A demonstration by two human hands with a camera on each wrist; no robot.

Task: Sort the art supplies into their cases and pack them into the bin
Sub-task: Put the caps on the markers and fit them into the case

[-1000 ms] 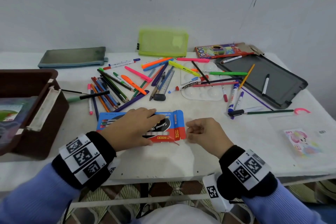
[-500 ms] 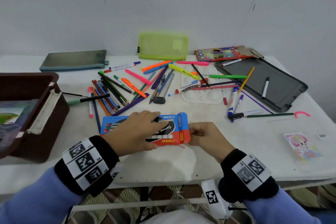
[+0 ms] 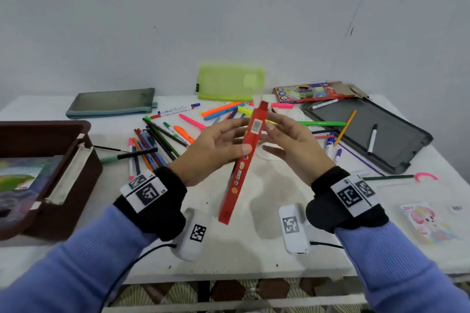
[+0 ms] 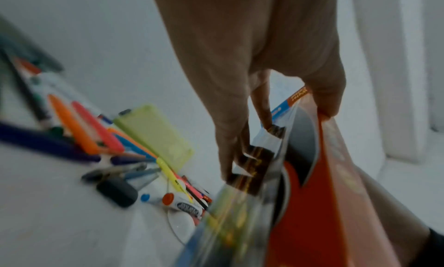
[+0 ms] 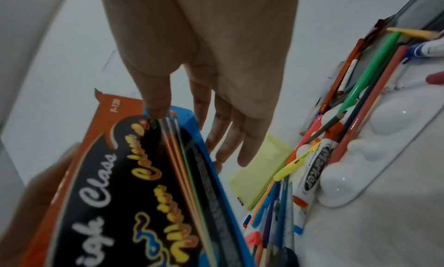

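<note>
- Held up off the table (image 3: 254, 256), edge-on in the head view: a red and blue pencil box (image 3: 244, 160), tilted, far end toward 12 o'clock, near end dipping toward 6.
- Gripped from the 9 o'clock side by the left hand (image 3: 216, 150), thumb on the near red edge, fingers spread behind the box.
- Touched from 3 o'clock by the right hand (image 3: 292, 145), thumb tip pressing the box's face near its far end, fingers long and loosely spread beyond it.
- Shown only in the right wrist view: the box's black printed face (image 5: 125, 185) with script lettering and a picture of pencils beside the blue edge.
- Shown only in the left wrist view: fingertips (image 4: 228, 162) on the box's blue side, thumb on the orange-red edge; much blur here.
- Further out at 11 o'clock, a scatter of pens and pencils (image 3: 162, 140); at 1 o'clock, a white palette, clearest in the right wrist view (image 5: 374, 142).
- Off at 9 o'clock, a brown bin (image 3: 50, 160) with printed sheets inside.
- Far back at 12 o'clock, a lime mesh pouch (image 3: 230, 82); at 10, a grey pouch (image 3: 112, 103); at 2, a dark open case (image 3: 376, 134) and a coloured-pencil carton (image 3: 310, 91).
</note>
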